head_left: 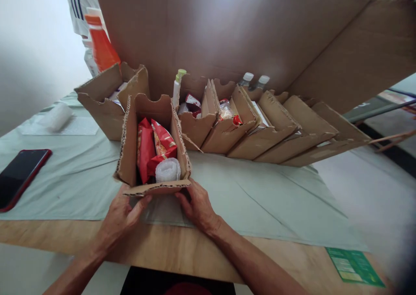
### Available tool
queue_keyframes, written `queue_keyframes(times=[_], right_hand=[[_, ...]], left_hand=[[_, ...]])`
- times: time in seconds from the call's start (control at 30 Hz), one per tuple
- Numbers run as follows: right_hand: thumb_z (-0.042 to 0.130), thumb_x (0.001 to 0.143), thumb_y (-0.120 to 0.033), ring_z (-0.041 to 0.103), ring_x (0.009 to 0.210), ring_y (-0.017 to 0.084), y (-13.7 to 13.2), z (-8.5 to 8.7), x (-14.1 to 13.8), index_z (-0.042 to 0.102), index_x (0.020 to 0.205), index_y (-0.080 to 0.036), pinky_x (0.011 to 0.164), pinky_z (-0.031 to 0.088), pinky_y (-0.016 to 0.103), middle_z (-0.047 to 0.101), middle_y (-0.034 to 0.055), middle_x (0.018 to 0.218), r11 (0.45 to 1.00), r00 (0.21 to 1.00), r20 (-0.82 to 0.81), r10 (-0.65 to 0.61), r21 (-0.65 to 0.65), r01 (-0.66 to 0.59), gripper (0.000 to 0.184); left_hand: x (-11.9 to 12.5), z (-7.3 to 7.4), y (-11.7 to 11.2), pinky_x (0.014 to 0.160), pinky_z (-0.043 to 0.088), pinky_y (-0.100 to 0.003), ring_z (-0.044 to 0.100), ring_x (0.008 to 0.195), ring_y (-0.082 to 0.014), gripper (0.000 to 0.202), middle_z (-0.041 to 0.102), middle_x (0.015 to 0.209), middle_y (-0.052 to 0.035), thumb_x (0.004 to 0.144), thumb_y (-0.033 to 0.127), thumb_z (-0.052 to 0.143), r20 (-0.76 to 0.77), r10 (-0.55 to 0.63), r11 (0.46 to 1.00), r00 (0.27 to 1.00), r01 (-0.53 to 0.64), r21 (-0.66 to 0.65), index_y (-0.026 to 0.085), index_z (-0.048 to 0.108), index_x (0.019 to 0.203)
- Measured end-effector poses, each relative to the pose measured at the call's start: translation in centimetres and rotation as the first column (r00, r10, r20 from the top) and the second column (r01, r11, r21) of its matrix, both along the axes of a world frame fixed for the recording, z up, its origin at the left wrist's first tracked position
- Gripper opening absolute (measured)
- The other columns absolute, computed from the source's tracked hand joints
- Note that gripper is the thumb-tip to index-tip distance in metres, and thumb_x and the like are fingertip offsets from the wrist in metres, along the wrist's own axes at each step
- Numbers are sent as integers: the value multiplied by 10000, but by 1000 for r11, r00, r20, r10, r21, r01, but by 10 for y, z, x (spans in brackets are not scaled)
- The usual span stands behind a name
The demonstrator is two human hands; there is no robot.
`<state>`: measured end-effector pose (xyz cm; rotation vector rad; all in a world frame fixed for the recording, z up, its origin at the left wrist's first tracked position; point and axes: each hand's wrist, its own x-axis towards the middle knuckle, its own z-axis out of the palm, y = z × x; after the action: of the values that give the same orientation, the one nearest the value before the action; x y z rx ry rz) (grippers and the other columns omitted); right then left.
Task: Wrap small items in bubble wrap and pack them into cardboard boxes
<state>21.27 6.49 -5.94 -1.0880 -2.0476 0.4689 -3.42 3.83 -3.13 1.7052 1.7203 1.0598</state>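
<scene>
An open-topped cardboard box (130, 156) stands in front of me, partly over the pale green cloth. Inside it are red snack packets (160, 141) and a roll of clear bubble wrap (168, 170) by the front wall. My left hand (121, 210) grips the box's lower front left corner, thumb against the front. At the front right corner, my right hand (199, 204) has its thumb on the front and its fingers along the side. Fingertips of both hands are partly hidden by the box.
Behind stand several leaning cardboard boxes (208, 137) with small goods, and another box (99, 113) at left. An orange bottle (101, 46), a pump bottle (177, 87) and a tall cardboard panel (227, 35) rise behind. A phone (22, 176) and bubble wrap (56, 117) lie left.
</scene>
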Motion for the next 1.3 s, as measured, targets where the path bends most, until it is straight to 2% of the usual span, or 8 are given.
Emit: queue_keyframes(times=[0.23,0.37,0.47,0.6,0.7,1.0,1.17,1.3], right_hand=[[570,945,-165,678,1271,292,-4,3,-6,547,1467,-171,1037,585,471,703,170,1389,998,996,84,34,-60,-29,522],[567,953,-169,649,1325,283,-4,4,-5,608,1398,-172,1076,561,477,679,171,1433,997,994,109,30,-73,-22,447],[580,951,-157,661,1295,263,-4,4,-3,659,1318,-178,1061,562,442,679,165,1429,997,994,103,45,-67,-38,376],[599,949,-158,679,1232,269,-4,5,-1,696,1245,-184,1034,561,456,695,164,1393,994,988,128,80,-78,-71,313],[599,951,-165,686,1191,286,-4,6,-1,710,1215,-176,1009,564,482,711,171,1356,992,985,145,97,-91,-84,286],[598,951,-153,696,1191,274,-3,8,-1,725,1184,-185,1011,563,470,727,163,1335,992,988,121,94,-98,-83,268],[588,964,-168,717,1188,242,5,16,1,738,1159,-211,1045,567,440,766,126,1267,983,996,17,88,-164,-84,249],[571,974,-190,747,1030,200,32,61,-22,710,1234,-217,961,595,364,790,89,1169,979,994,33,108,-178,-101,295]], left_hand=[[-18,16,68,691,515,-353,715,855,-279,484,757,970,-90,775,636,584,-49,113,990,992,-116,-79,214,628,1008],[-21,25,123,682,464,-375,668,717,-288,423,681,691,-80,764,637,532,-301,185,969,936,-225,-104,228,628,715],[-16,17,136,690,483,-400,654,680,-292,463,672,653,-102,836,601,449,-320,179,974,930,-214,-76,217,661,686],[1,-2,122,936,548,-427,710,1029,-302,504,773,1084,-151,858,538,459,-300,12,999,954,-2,34,176,766,1026],[10,-12,118,1144,475,-449,595,1349,-299,612,662,1430,-158,850,492,500,-294,-132,982,947,164,90,151,693,1319],[3,-21,125,1166,459,-579,586,1372,-367,558,629,1467,-211,876,449,576,-310,-325,936,894,351,30,136,700,1321],[-11,-22,64,1224,398,-613,506,1481,-382,507,586,1551,-175,846,363,666,-320,-485,864,814,502,-32,204,726,1324],[-37,-23,3,1250,384,-607,514,1495,-326,447,605,1549,-103,929,340,652,-233,-556,819,798,573,10,294,700,1371]])
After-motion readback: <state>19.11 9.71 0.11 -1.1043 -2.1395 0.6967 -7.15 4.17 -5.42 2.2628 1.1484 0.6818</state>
